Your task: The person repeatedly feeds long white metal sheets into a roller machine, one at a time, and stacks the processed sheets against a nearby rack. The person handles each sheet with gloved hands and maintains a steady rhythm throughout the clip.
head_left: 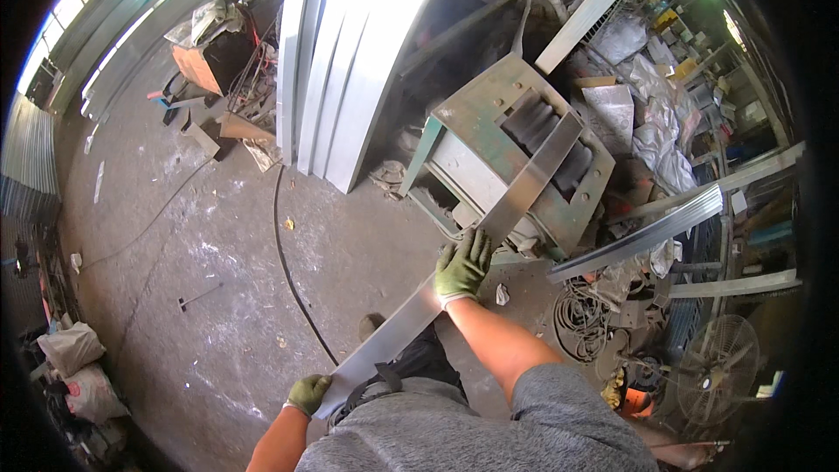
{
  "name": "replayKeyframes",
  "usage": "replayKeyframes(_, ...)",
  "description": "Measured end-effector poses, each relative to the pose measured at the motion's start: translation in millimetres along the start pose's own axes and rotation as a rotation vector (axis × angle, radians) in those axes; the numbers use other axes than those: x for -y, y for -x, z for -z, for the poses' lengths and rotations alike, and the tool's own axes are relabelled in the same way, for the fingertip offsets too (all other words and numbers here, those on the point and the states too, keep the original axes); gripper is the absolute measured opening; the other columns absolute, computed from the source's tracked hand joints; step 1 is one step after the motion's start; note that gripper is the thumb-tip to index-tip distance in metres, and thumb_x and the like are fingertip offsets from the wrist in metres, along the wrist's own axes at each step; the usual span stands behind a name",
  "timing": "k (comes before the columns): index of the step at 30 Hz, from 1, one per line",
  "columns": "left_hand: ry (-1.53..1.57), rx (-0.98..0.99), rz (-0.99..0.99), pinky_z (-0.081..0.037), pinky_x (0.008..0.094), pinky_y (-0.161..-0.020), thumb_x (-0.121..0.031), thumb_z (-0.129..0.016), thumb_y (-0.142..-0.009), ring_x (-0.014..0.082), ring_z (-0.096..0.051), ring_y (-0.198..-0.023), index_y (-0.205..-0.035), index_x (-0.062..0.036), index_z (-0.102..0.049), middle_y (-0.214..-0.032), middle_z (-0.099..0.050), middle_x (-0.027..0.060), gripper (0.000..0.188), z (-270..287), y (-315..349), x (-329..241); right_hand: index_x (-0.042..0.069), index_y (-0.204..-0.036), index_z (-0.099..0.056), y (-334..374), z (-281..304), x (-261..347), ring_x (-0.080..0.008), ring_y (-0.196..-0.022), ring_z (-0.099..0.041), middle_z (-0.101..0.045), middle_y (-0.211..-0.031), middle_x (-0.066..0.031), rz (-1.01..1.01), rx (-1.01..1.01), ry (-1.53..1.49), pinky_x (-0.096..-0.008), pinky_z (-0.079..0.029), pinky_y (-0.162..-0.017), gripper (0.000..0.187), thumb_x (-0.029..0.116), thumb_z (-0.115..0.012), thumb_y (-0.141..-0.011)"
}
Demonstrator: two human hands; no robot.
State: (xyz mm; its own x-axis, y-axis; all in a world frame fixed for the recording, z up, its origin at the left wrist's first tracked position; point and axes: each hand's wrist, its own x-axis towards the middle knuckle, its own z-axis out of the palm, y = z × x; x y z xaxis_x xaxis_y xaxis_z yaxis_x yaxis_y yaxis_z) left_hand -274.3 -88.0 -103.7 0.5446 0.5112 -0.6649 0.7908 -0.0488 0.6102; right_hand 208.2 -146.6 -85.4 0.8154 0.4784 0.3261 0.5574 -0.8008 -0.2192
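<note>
A long, flat metal strip (384,343) slants from my waist up to a worn green machine (485,103) with dark rollers (529,122). Its far end lies over the rollers. My left hand (308,392), in a green work glove, is closed around the near end by my hip. Farther along, my right hand (463,267), gloved the same way, rests flat on the strip just before the machine's near edge. The fingers of that hand are stretched out and point toward the rollers. Any part of its thumb under the strip is hidden.
Tall metal panels (363,70) stand left of the machine. A black cable (293,271) crosses the floor, near a thin T-shaped rod (201,296). On the right are a bent metal channel (642,232), coiled cable (577,319) and a fan (718,358). Sacks (73,349) lie far left.
</note>
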Motion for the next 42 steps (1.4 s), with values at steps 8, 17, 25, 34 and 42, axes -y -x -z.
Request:
replayKeyframes(8,-0.050,-0.021,-0.033,-0.057,0.0529,-0.091,-0.053,-0.056,-0.109,0.0462,-0.074,-0.106,-0.111,-0.0076,-0.081,-0.107,-0.078,0.0243,0.051,21,41,69,-0.006,-0.160,-0.044,60,24,38,-0.0517,-0.158,-0.032,-0.038,-0.169,-0.0294,-0.006,0.122,-0.074,-0.0614,-0.025,-0.132,0.072,0.039,-0.060,-0.105)
replayKeyframes(17,-0.195,0.055,0.119,-0.057,0.0513,-0.097,-0.057,-0.057,-0.105,0.0456,-0.074,-0.112,-0.120,-0.0115,-0.082,-0.113,-0.079,0.0240,0.054,32,50,111,-0.011,-0.165,-0.031,91,43,36,-0.0545,-0.163,-0.017,-0.025,-0.175,-0.0342,0.100,0.355,-0.189,-0.0619,-0.015,-0.134,0.087,0.050,-0.054,-0.109)
replayKeyframes(25,-0.310,0.071,0.007,-0.057,0.0550,-0.090,-0.070,-0.067,-0.096,0.0494,-0.073,-0.109,-0.114,-0.0062,-0.076,-0.112,-0.077,0.0290,0.067,22,-42,-119,-0.013,-0.164,-0.034,-93,12,-59,-0.0536,-0.162,-0.025,-0.028,-0.174,-0.0347,0.135,0.101,-0.068,-0.0621,-0.017,-0.134,0.082,0.049,-0.044,-0.111)
replayKeyframes(34,-0.242,0.084,-0.144,-0.057,0.0539,-0.091,-0.067,-0.071,-0.096,0.0491,-0.074,-0.109,-0.119,-0.0022,-0.075,-0.110,-0.077,0.0308,0.068,-46,-183,-333,-0.002,-0.154,-0.052,-219,-23,-141,-0.0470,-0.153,-0.043,-0.049,-0.164,-0.0259,0.043,-0.004,0.064,-0.0566,-0.032,-0.129,0.056,0.035,-0.045,-0.113)
replayKeyframes(42,-0.443,0.110,-0.322,-0.056,0.0538,-0.098,-0.068,-0.057,-0.103,0.0486,-0.070,-0.118,-0.127,-0.0101,-0.075,-0.123,-0.074,0.0300,0.065,-93,-308,-504,-0.002,-0.149,-0.055,-236,1,-166,-0.0481,-0.148,-0.048,-0.053,-0.158,-0.0262,0.106,0.003,-0.135,-0.0567,-0.038,-0.125,0.050,0.028,-0.051,-0.110)
